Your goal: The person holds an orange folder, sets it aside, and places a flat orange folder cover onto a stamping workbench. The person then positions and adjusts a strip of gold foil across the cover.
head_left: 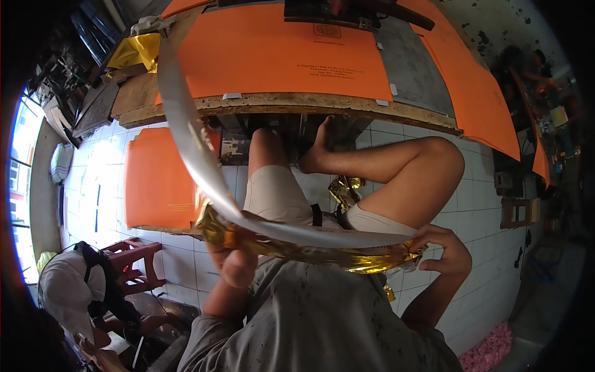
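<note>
A long strip of gold foil with a silvery side stretches across in front of my chest. My left hand is closed on the crumpled foil near its left bend. At the other end my right hand pinches the foil's edge. From my left hand the silvery part curves up to the table's left end, near a crumpled gold piece. Beyond my knees, a large orange sheet with printed text lies on the wooden table.
More orange sheets are stacked at the left, and another hangs over the table's right part. A dark metal device stands at the top. Gold scraps lie between my legs. A red stool is at lower left.
</note>
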`<state>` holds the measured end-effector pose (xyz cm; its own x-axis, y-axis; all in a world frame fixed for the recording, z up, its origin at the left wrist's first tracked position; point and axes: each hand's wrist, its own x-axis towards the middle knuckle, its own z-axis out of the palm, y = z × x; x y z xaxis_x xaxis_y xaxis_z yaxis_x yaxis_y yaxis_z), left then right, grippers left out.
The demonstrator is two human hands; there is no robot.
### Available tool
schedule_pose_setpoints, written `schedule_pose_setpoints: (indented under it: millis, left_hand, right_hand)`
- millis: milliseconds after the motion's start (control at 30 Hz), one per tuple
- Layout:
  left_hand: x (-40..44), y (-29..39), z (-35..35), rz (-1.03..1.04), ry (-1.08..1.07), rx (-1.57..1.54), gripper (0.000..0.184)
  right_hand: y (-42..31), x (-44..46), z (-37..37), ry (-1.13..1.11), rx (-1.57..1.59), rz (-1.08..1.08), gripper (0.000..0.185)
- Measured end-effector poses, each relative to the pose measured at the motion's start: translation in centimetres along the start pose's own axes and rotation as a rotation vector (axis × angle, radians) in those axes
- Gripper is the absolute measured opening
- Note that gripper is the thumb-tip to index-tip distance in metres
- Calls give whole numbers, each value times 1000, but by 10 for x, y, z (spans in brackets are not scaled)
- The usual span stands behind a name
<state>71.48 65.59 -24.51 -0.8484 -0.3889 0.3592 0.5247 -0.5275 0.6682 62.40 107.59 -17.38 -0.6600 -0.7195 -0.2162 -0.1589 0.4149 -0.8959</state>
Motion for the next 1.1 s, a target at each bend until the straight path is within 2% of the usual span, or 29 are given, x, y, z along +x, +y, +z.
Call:
schedule_pose_setpoints:
  millis: [100, 133, 233, 333, 367, 467, 533, 600, 733, 767, 800, 867, 900, 967, 1000, 1033, 1100]
  left_hand:
    - [-2, 5, -13, 51, 286, 95, 74]
    - [-4, 4, -17, 95, 484, 110, 69]
    - [14, 13, -34, 136, 206, 232, 60]
    - [22, 22, -36, 94, 288, 81, 57]
    - [27, 23, -38, 139, 297, 108, 53]
    - [46, 36, -28, 216, 398, -104, 49]
    - [52, 46, -59, 224, 209, 8, 47]
    - [48, 50, -89, 300, 485, 29, 48]
    - [57, 70, -124, 327, 222, 173, 41]
    - [61, 77, -134, 324, 142, 153, 41]
    - [64, 80, -135, 338, 114, 81, 43]
    - [65, 80, -131, 404, 442, 207, 40]
    - [67, 80, -137, 401, 593, 386, 39]
    - [61, 89, -183, 323, 577, 306, 39]
    - [56, 96, -214, 284, 565, 266, 38]
    - [47, 102, -244, 235, 697, 202, 38]
    - [54, 98, -237, 221, 687, 452, 39]
  right_hand:
    - [-6, 13, -2, -45, -29, -20, 40]
    - [-7, 16, -2, -64, -33, -26, 40]
    - [-4, 26, 2, -76, 48, -38, 42]
    - [-3, 37, 4, -132, 42, -63, 40]
    - [-4, 41, 5, -149, 38, -74, 38]
    - [-5, 54, 6, -206, 40, -100, 34]
    - [-1, 63, 8, -255, 71, -108, 34]
    - [1, 76, 12, -288, 131, -164, 34]
    - [4, 100, 11, -269, 139, -328, 33]
    - [2, 102, 7, -178, 141, -285, 32]
    - [6, 105, 4, 36, 94, -283, 34]
    - [24, 116, 0, 462, 2, -280, 38]
    - [34, 122, -5, 650, -142, -278, 40]
    - [55, 136, -19, 1037, -425, -269, 45]
    - [67, 143, -25, 1103, -490, -276, 47]
    - [79, 151, -30, 1169, -555, -283, 49]
    - [96, 164, -36, 1244, -674, -258, 53]
